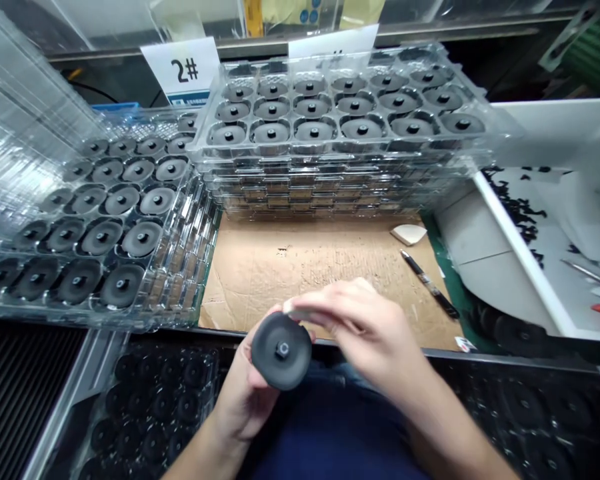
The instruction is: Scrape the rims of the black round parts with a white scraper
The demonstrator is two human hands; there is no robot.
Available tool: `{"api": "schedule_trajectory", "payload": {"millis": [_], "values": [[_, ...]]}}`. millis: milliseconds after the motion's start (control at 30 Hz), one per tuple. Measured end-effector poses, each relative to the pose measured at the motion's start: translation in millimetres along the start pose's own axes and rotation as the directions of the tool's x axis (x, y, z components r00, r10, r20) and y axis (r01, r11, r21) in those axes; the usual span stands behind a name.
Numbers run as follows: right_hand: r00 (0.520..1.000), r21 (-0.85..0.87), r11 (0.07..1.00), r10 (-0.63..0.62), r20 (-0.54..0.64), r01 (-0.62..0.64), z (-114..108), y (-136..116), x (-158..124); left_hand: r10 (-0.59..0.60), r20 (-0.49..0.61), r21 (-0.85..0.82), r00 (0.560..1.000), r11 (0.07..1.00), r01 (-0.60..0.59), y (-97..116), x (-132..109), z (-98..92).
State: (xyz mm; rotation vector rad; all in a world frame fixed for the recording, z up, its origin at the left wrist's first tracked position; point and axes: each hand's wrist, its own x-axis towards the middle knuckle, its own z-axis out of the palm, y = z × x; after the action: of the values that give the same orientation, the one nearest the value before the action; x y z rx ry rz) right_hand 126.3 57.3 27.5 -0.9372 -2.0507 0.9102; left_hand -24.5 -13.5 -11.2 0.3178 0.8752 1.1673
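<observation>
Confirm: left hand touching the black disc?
Touching. The head view shows the black disc resting against the left hand, with no gap where its lower edge meets the palm side.

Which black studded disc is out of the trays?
The black studded disc cradled in the left hand, stud facing the camera, with the right hand at its upper rim. The others sit in pockets of clear plastic trays.
</observation>
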Motion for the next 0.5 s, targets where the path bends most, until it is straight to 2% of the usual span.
{"api": "schedule_trajectory", "payload": {"millis": [100, 200, 267, 333, 433, 500], "values": [[0.963, 0.027, 0.963, 0.270, 0.005, -0.270, 11, 42, -19, 0.047, 0.032, -0.145, 0.998, 0.989, -0.042, 6, -6, -5.4], [0.943, 0.029, 0.944, 0.328, 0.054, -0.329, 31, 74, -41, 0.069, 0.039, -0.179, 0.997, 0.982, -0.061, 8, -7, -8.3], [0.938, 0.015, 0.939, 0.343, 0.047, -0.344, 37, 78, -47, 0.075, 0.050, -0.180, 0.996, 0.982, -0.065, 7, -3, -7.3], [0.930, 0.017, 0.930, 0.367, 0.003, -0.367, 31, 66, -42, 0.089, 0.072, -0.189, 0.993, 0.979, -0.074, 5, 1, -4.6], [0.935, 0.042, 0.945, 0.327, -0.133, -0.325, 11, 23, -26, 0.098, 0.058, -0.195, 0.994, 0.977, -0.085, 1, 3, 0.5], [0.970, 0.001, 0.995, 0.102, -0.219, -0.104, 4, -7, -17, 0.049, 0.013, -0.133, 0.999, 0.990, -0.047, -1, 2, 2.9]]}}
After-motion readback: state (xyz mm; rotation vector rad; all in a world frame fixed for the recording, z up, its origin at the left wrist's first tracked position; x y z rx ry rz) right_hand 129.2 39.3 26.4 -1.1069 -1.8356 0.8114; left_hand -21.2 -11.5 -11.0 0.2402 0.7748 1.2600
